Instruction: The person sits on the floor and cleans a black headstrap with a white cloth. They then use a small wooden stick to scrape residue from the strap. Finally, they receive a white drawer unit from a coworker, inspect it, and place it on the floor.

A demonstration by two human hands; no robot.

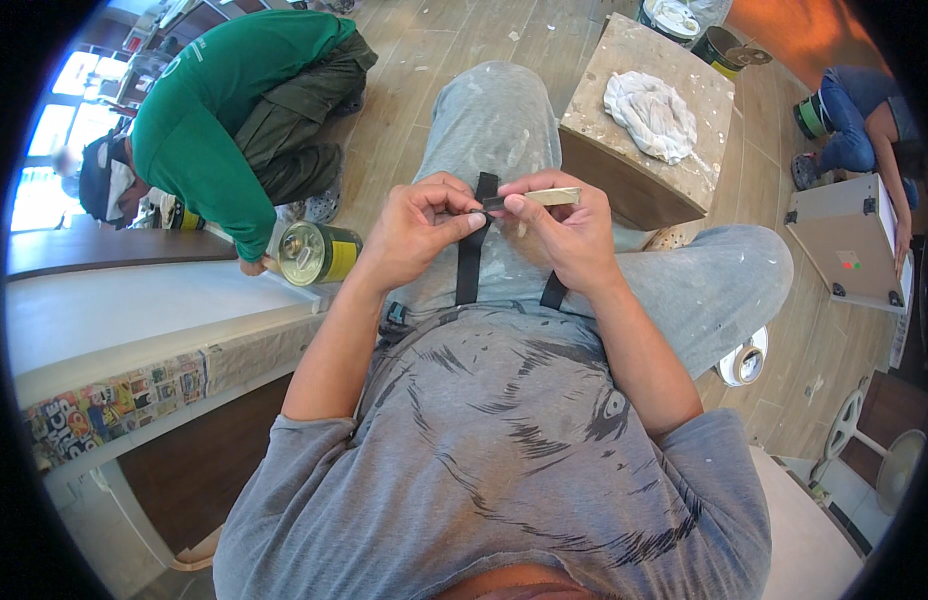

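In front of my lap, my left hand (412, 232) and my right hand (576, 232) meet with fingers pinched. Between the right thumb and fingers lies a thin, flat pale strip (559, 196); its exact kind does not show. A small dark piece (493, 203) sits at its left end, where the left thumb and fingertips close on it. Whether the strip and the dark piece are joined, I cannot tell. A black strap (468, 268) hangs just behind the left fingertips, and a shorter black strap (553, 290) shows below the right hand.
A wooden box (624, 110) with a crumpled white cloth (651, 115) stands ahead on the right. At left, a person in green (219, 110) bends beside a paint can (336, 255) and a long white panel (174, 305). Another person (852, 135) handles a white cabinet (846, 240) at far right.
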